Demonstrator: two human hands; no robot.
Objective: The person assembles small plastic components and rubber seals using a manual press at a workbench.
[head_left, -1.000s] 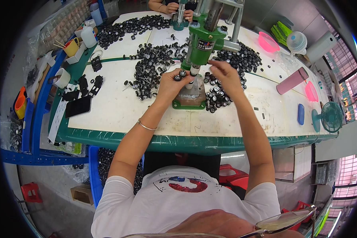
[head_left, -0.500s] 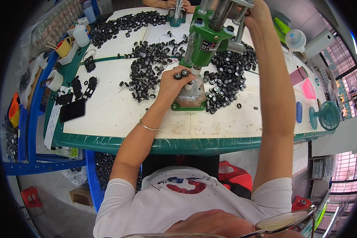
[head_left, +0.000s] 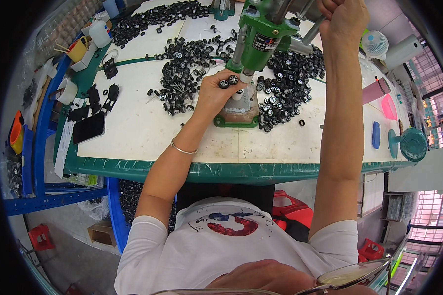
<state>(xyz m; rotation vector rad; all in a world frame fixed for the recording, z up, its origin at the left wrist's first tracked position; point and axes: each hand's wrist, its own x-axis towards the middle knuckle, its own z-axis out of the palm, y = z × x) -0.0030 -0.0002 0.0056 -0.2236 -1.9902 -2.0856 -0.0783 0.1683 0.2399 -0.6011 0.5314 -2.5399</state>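
A green hand press (head_left: 257, 51) stands on the table in front of me, its ram over a white post (head_left: 238, 94) on the base plate. My left hand (head_left: 214, 96) is closed in a pinch beside the ram. Two small black toy wheels (head_left: 228, 81) with silver hubs show at its fingertips; whether an axle joins them to anything is hidden. Up at the right, my right hand (head_left: 348, 22) is wrapped round the end of the metal press lever (head_left: 314, 30). That arm is stretched far forward.
Heaps of black wheels, some on axles (head_left: 179, 73), lie left of the press, with another wheel heap (head_left: 288, 88) to its right. A phone (head_left: 89, 129) and black plastic parts (head_left: 96, 98) lie at left. A green fan (head_left: 412, 144) stands at right.
My right hand has moved to the right, and the press lever has turned with it. My left hand keeps the wheels beside the ram. The whole view has shifted slightly.
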